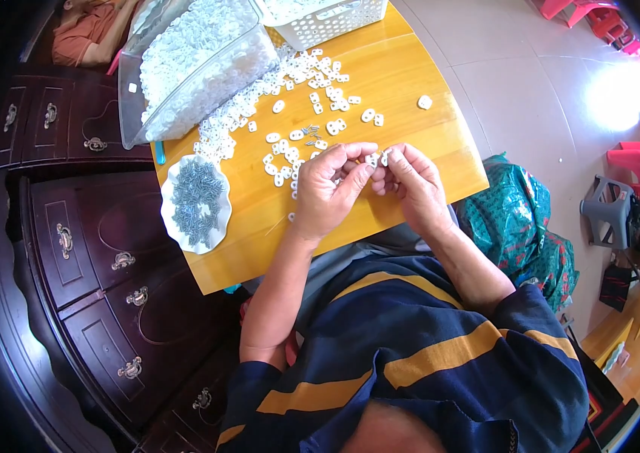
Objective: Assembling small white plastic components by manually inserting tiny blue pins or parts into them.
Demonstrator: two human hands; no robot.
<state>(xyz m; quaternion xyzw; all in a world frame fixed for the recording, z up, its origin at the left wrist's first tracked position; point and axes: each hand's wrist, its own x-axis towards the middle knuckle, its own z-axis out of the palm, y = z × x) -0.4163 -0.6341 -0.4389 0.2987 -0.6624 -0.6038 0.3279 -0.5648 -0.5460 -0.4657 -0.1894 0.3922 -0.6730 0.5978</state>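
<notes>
My left hand (326, 189) pinches a small white plastic piece (371, 159) between thumb and fingers above the table's near edge. Close beside it, my right hand (419, 185) grips another small white piece (385, 157) in its fingertips. Whether the two pieces touch is too small to tell. Just beyond my left hand lie loose white two-holed plastic pieces (273, 138) and a few grey metal screws (310, 134). A scalloped white dish (222, 219) at the left holds many more screws (197, 198).
A clear plastic bin (125, 98) heaped with white pieces and a white perforated basket (327, 32) stand at the table's far side. Dark wooden drawers (93, 249) are at the left. A green plastic bag (512, 204) sits right of me, with a grey stool (608, 208) beyond. Another person's arm (104, 38) shows far left.
</notes>
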